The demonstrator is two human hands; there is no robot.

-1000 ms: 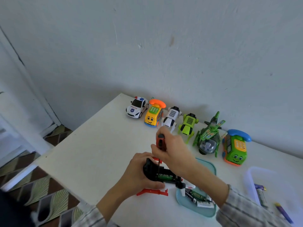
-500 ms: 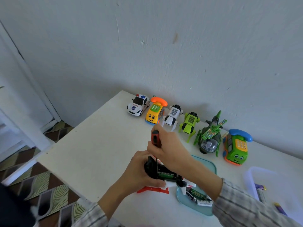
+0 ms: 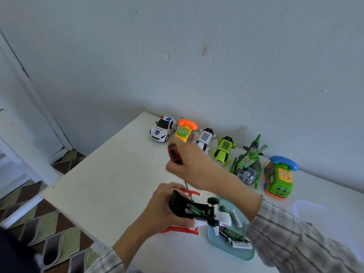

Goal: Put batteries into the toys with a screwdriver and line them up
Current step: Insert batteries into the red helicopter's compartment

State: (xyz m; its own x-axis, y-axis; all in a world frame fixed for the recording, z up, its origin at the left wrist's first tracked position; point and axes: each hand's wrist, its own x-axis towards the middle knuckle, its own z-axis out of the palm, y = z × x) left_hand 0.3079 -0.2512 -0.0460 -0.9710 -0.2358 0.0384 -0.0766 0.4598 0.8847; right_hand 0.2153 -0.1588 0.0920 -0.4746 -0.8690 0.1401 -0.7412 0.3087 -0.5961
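Nearest us, on the white table (image 3: 110, 174), our left hand (image 3: 163, 209) grips an upturned toy car (image 3: 194, 209), fingers curled round its black underside. Its long axis runs left to right, its wheels up, and which end is the nose we cannot tell. Green batteries (image 3: 194, 210) sit in the open compartment. Just right, a teal tray (image 3: 236, 253) holds loose spare batteries (image 3: 235, 217).

Above the car, our right hand (image 3: 195, 168) wraps the red-and-black handle of the screwdriver (image 3: 175, 154); the shaft slants down, tip at the compartment's edge.

Farthest, along the wall, six toys stand in a row: police car (image 3: 163, 129), orange phone car (image 3: 185, 131), white robot car (image 3: 205, 138), green robot car (image 3: 223, 149), helicopter (image 3: 249, 164), green phone car (image 3: 279, 178).

We judge this car's batteries in, with cover, screw and line-up remaining.
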